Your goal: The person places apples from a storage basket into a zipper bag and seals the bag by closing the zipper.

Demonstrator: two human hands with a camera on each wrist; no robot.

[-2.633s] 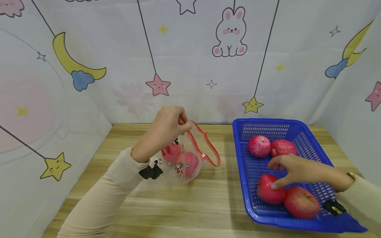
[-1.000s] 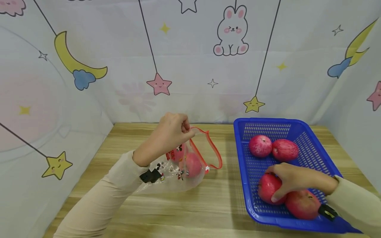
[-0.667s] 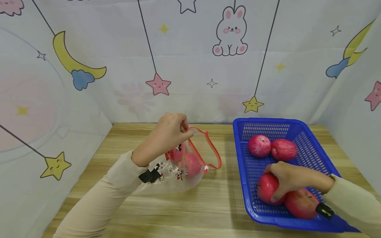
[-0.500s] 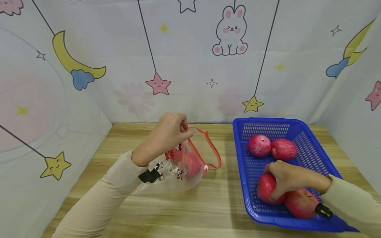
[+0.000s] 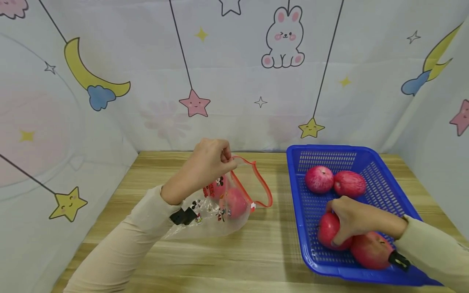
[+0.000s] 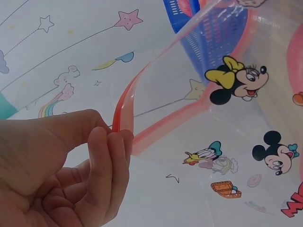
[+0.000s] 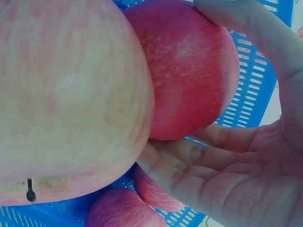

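Note:
My left hand pinches the red zip edge of a clear zip bag printed with cartoon characters. The bag's mouth gapes to the right, and red apples show through its side. In the left wrist view, thumb and fingertips grip the red rim. My right hand curls round a red apple in the front of the blue basket. Its thumb and fingers lie on opposite sides of that apple in the right wrist view. A yellowish-red apple touches it there.
Two more apples, one rounder and one streaked, lie at the back of the basket. Bag and basket stand apart on a wooden table. A white printed curtain encloses the back and sides.
The right hand has come down from above the front red apple and closed round it, then lifted it very slightly. The left hand and bag rim have dropped a little.

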